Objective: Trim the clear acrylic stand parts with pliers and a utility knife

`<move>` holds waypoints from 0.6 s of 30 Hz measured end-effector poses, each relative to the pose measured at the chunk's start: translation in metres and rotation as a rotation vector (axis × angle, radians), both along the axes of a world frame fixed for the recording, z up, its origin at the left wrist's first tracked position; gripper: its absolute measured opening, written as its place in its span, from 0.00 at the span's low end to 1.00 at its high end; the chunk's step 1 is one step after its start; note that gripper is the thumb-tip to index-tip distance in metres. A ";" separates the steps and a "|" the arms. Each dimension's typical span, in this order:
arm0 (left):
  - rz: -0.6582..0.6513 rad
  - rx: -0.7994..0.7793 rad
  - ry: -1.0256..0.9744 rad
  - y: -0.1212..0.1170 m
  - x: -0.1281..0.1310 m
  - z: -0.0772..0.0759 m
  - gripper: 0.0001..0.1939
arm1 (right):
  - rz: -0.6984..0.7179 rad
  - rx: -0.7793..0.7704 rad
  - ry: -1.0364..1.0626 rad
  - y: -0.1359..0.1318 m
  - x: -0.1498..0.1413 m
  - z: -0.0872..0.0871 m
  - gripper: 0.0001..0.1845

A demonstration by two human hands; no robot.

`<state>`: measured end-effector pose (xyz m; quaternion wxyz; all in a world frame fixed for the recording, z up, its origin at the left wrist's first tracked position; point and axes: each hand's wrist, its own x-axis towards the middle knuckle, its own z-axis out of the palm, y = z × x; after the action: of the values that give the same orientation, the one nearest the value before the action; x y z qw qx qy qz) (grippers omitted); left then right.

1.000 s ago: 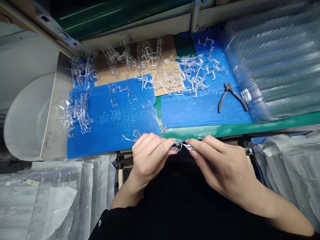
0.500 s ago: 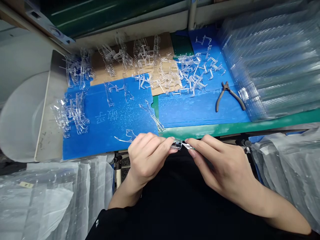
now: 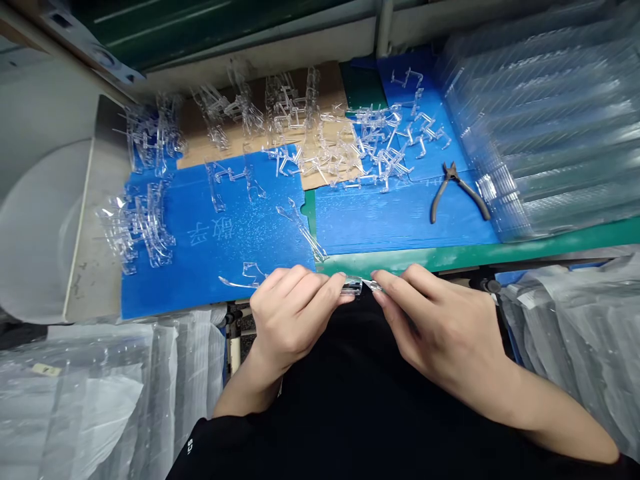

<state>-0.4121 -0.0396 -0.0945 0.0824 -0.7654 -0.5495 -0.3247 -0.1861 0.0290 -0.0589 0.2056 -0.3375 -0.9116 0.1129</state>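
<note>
2 hands point(image 3: 330, 303) — left pinching a clear piece point(image 3: 353, 286), right a small blade point(image 3: 373, 285).

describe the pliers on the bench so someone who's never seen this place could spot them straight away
Find the big stack of clear ridged plastic trays at the bench's right end. Just left of it, on the blue sheet, lie the pliers, dark handles spread toward the person. They are the only dark metal tool there; the neighbouring small parts are clear plastic.
</note>
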 end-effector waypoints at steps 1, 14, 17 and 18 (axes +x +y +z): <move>-0.001 -0.001 0.005 -0.001 0.001 0.000 0.05 | -0.013 0.024 -0.011 0.001 -0.001 -0.001 0.12; -0.455 -0.211 0.179 0.009 0.050 -0.012 0.19 | -0.041 -0.534 0.347 0.025 0.001 -0.002 0.09; -0.642 -0.229 0.258 0.013 0.075 -0.018 0.21 | 0.004 -0.667 0.324 0.022 -0.003 -0.008 0.12; -0.704 -0.243 0.286 0.014 0.083 -0.018 0.20 | 0.004 -0.689 0.297 0.022 -0.002 -0.012 0.11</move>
<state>-0.3296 -0.0259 -0.1124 -0.0494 -0.9486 -0.2707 -0.1561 -0.1885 0.0506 -0.0708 0.2096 -0.3653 -0.7811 0.4609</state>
